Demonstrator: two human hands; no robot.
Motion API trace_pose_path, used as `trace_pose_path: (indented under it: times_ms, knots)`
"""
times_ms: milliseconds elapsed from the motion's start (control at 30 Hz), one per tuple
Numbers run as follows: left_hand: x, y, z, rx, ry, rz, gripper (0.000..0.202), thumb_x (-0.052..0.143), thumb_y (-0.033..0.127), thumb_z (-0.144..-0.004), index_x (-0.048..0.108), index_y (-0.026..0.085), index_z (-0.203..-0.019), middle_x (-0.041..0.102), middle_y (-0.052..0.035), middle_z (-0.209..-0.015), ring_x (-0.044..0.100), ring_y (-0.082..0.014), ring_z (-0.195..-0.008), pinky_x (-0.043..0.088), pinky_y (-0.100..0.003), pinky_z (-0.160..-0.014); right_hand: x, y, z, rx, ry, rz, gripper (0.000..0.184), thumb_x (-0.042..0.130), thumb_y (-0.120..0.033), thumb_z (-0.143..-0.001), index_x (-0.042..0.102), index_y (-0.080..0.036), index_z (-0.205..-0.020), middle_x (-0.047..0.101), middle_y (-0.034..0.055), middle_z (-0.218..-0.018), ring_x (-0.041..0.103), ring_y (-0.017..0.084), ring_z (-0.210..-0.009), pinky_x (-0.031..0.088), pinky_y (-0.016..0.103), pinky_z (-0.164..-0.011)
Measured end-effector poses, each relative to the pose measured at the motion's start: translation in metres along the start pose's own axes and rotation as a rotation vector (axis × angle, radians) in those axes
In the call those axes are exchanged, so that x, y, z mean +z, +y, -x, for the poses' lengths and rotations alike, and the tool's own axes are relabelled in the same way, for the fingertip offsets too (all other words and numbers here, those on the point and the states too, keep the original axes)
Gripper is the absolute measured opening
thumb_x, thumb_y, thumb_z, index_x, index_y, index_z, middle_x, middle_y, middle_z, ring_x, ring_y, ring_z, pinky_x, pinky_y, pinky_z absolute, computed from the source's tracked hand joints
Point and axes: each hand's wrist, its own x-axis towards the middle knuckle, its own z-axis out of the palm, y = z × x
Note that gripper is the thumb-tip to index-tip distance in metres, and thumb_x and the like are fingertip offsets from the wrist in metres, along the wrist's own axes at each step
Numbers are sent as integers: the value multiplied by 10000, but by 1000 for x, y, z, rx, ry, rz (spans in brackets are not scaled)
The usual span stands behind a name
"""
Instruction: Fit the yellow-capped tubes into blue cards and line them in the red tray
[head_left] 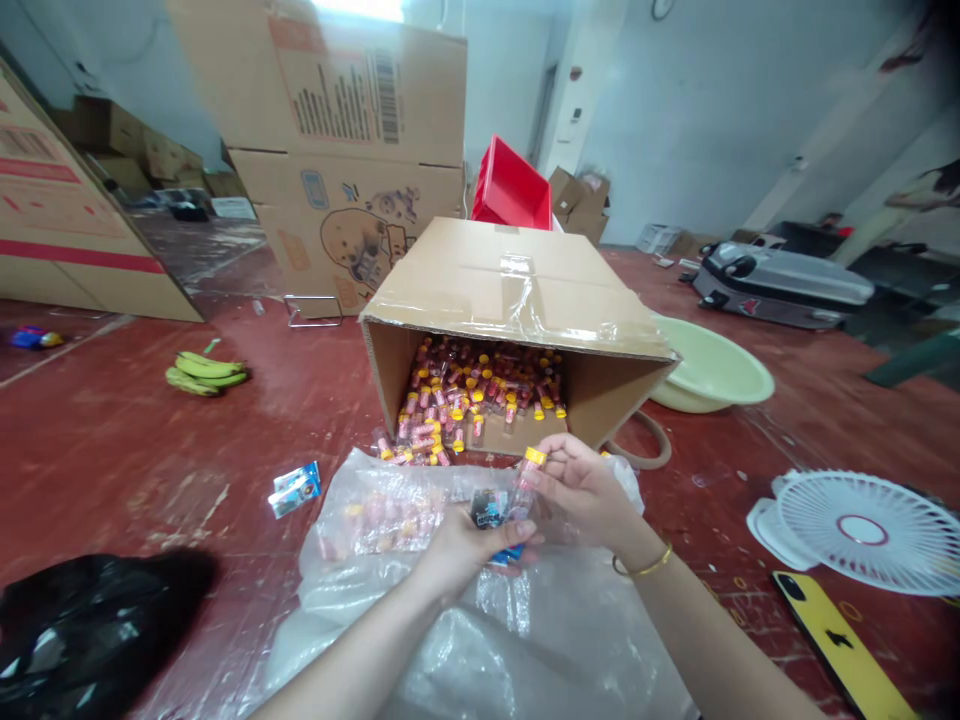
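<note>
My left hand (474,538) is closed around a small dark and blue printed packet (490,508). Just to its right, my right hand (576,488) pinches a small pink tube with a yellow cap (531,464), which seems to have clear wrapping hanging below it. Both hands are over a translucent plastic bag (480,620), through which more pink and yellow tubes show on the left. Beyond them a cardboard box (450,265) lies on its side, its mouth facing me. Many wrapped tubes (450,405) fill it and spill over its front edge.
Blue packets (295,489) and bananas (206,373) lie on the red floor at left, near a black bag (82,630). At right are a pale green basin (712,370), a white fan grille (900,530), a yellow phone (840,640) and a suitcase (787,285). Tall cartons (352,90) stand behind.
</note>
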Motion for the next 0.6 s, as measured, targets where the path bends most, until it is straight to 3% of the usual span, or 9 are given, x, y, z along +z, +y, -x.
trace_pose_path:
  times_ms: [133, 233, 300, 433, 600]
  knots:
    - [8, 4, 1, -32, 4, 122, 454, 770, 469, -681, 691, 116, -955, 734, -125, -848, 689, -221, -702, 559, -312, -597, 5, 9, 12, 52, -41, -7, 294, 686, -396, -800, 500, -226, -952, 608, 8, -851, 611, 124, -754, 521, 259, -667]
    - [16, 7, -2, -37, 16, 221, 409, 767, 442, -697, 695, 105, -918, 729, -118, -807, 674, -200, -657, 550, -291, -580, 18, 18, 26, 89, -131, -49, 678, 858, -287, -590, 404, -277, -1093, 566, 39, -1092, 622, 182, -956, 551, 319, -769]
    - [20, 8, -4, -19, 16, 259, 374, 776, 423, -694, 696, 100, -866, 723, -105, -764, 663, -181, -633, 543, -276, -597, 28, 23, 32, 103, -81, -37, 805, 874, -193, -538, 338, -304, -1128, 536, 47, -1162, 614, 202, -1029, 555, 341, -807]
    - [22, 7, -5, 23, -31, 284, 350, 800, 394, -676, 699, 88, -814, 712, -87, -715, 645, -142, -603, 514, -229, -622, 37, 30, 36, 62, 53, 11, 672, 768, -142, -640, 325, -308, -1117, 533, 33, -1107, 624, 183, -996, 555, 326, -791]
    - [20, 4, 0, 41, -16, 241, 358, 820, 378, -651, 713, 80, -819, 709, -79, -691, 627, -130, -576, 494, -225, -625, 36, 34, 37, -57, 117, 130, 660, 719, -96, -603, 341, -287, -1109, 513, 30, -1033, 613, 171, -889, 546, 291, -696]
